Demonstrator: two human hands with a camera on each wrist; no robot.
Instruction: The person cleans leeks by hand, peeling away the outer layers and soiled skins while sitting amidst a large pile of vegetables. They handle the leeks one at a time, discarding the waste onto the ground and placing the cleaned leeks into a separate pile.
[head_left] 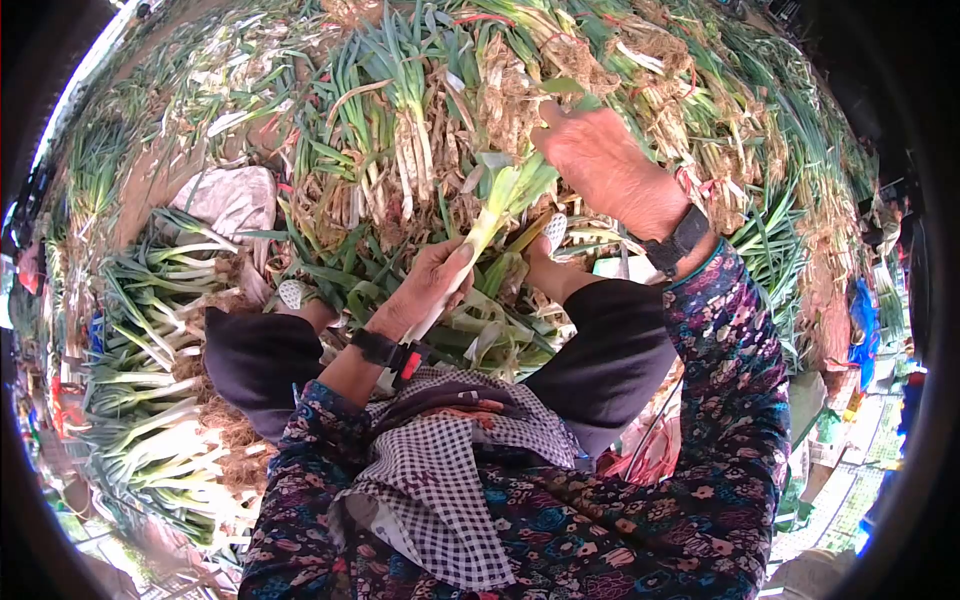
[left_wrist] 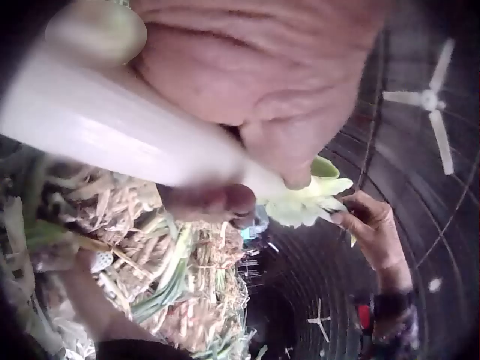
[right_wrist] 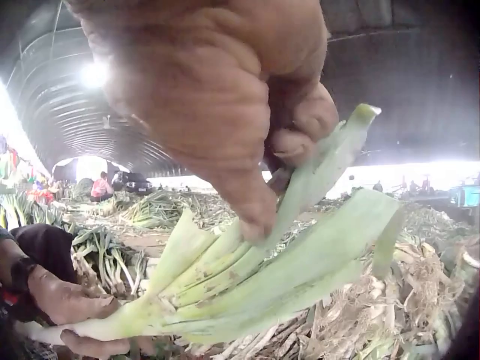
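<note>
The left hand point(head_left: 428, 285) grips the white stalk of a leek point(head_left: 484, 228), which slants up and to the right in the head view. Up close in the left wrist view, that hand point(left_wrist: 255, 75) wraps its fingers round the thick white shaft point(left_wrist: 120, 120). At the leafy end, the right hand point(head_left: 603, 163) pinches a green leaf. The right wrist view shows thumb and fingers of this hand point(right_wrist: 217, 112) on one leaf point(right_wrist: 322, 169), while other leaves point(right_wrist: 300, 277) fan out below. The leaf ends look cut or torn.
Bundles of leeks with roots point(head_left: 410, 130) lie beyond the hands. Trimmed leeks point(head_left: 165, 440) are piled at the left beside a pale sack point(head_left: 232, 200). Loose leaves point(head_left: 500, 335) lie between the person's feet. A blue bag point(head_left: 862, 330) is at the far right.
</note>
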